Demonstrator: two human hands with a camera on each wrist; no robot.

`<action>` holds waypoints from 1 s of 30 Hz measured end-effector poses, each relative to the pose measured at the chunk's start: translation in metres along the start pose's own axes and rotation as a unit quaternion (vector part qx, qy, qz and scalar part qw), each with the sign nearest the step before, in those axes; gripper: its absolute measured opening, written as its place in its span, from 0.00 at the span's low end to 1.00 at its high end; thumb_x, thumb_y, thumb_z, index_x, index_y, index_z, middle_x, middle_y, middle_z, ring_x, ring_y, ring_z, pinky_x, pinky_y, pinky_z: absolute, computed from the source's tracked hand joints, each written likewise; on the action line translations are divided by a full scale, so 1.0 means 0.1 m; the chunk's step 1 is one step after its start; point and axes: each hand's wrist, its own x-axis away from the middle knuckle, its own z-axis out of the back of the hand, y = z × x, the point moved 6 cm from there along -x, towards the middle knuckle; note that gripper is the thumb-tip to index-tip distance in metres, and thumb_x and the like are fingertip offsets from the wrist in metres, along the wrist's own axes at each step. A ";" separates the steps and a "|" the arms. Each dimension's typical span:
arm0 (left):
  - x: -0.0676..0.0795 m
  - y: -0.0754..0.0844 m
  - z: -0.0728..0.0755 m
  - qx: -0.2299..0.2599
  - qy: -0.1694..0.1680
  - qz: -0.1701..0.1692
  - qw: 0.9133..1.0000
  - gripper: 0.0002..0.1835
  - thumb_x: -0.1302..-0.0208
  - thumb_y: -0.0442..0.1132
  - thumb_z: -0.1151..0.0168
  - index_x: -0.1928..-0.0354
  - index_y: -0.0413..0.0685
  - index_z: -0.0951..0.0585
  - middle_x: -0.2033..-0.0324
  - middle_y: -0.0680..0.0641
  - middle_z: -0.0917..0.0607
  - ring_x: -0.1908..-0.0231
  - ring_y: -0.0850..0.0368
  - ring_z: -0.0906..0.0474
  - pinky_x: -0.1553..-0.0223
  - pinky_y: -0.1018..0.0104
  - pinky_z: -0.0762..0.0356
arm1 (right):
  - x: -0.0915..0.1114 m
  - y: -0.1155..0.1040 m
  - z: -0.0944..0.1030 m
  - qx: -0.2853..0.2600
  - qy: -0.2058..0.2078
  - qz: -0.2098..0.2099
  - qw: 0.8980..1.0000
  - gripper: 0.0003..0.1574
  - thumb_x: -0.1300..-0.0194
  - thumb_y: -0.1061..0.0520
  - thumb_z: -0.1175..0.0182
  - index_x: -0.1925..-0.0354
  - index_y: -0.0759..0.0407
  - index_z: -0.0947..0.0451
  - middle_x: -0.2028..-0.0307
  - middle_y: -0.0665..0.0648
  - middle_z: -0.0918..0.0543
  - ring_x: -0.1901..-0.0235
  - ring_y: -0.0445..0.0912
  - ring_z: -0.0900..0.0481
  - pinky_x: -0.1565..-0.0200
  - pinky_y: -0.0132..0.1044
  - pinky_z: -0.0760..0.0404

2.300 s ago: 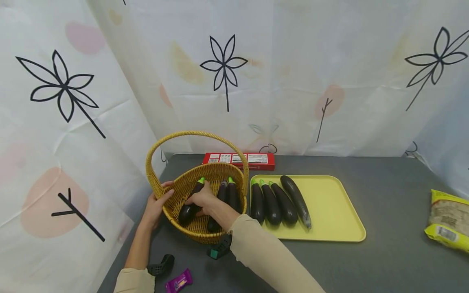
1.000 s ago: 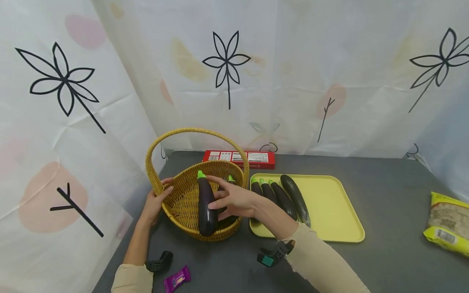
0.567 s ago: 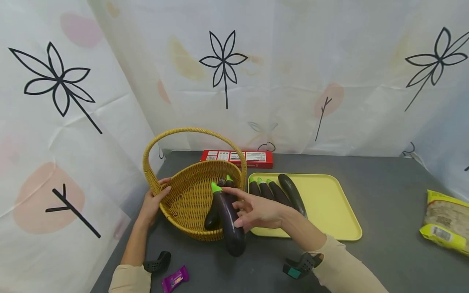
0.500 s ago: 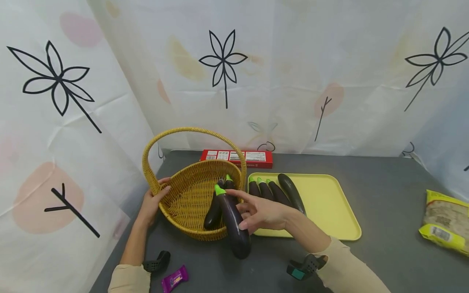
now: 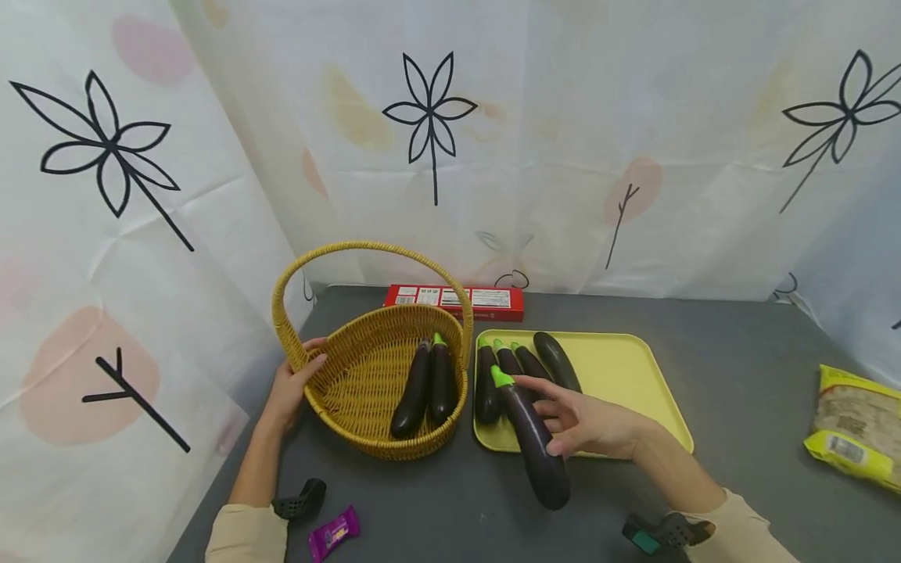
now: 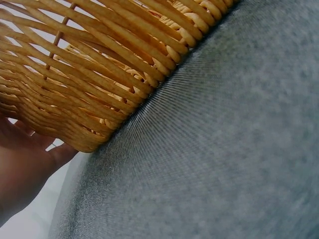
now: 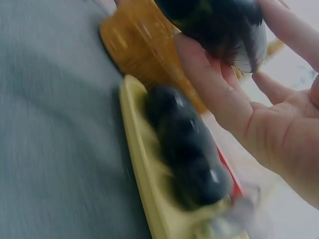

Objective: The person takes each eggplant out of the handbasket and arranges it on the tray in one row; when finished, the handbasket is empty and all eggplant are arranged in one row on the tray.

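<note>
My left hand (image 5: 287, 395) grips the left rim of a wicker basket (image 5: 362, 367) by the base of its tall handle, thumb on the near side. In the left wrist view, the fingers (image 6: 62, 153) lie against the woven wall. My right hand (image 5: 594, 426) pinches a dark purple eggplant (image 5: 531, 442) with a bright green cap, raised in front of the yellow tray (image 5: 626, 383) and tilted, cap toward the back. Two eggplants (image 5: 411, 395) lie side by side in the basket's right half. Several more lie on the tray's left part, partly hidden by the held eggplant (image 7: 224, 30).
A red box (image 5: 496, 303) lies behind the basket. A purple-wrapped snack (image 5: 334, 534) is near the front edge, and a yellow bag (image 5: 855, 426) sits at the far right. White patterned cloth (image 5: 528, 195) hangs behind the grey table (image 5: 746, 375).
My right hand has lifted an eggplant out of the basket and carried it right, past the basket rim to the tray's front. My left hand keeps its grip on the basket.
</note>
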 end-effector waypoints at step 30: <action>0.02 0.03 0.02 0.009 0.000 -0.014 1.000 0.28 0.29 0.45 0.46 0.34 0.36 0.34 0.47 0.58 0.27 0.53 0.62 0.26 0.57 0.71 0.28 | 0.72 0.03 1.36 0.142 0.205 -0.063 0.966 0.55 0.32 0.64 0.43 0.26 0.60 0.72 0.32 0.80 0.70 0.33 0.72 0.66 0.43 0.65 0.40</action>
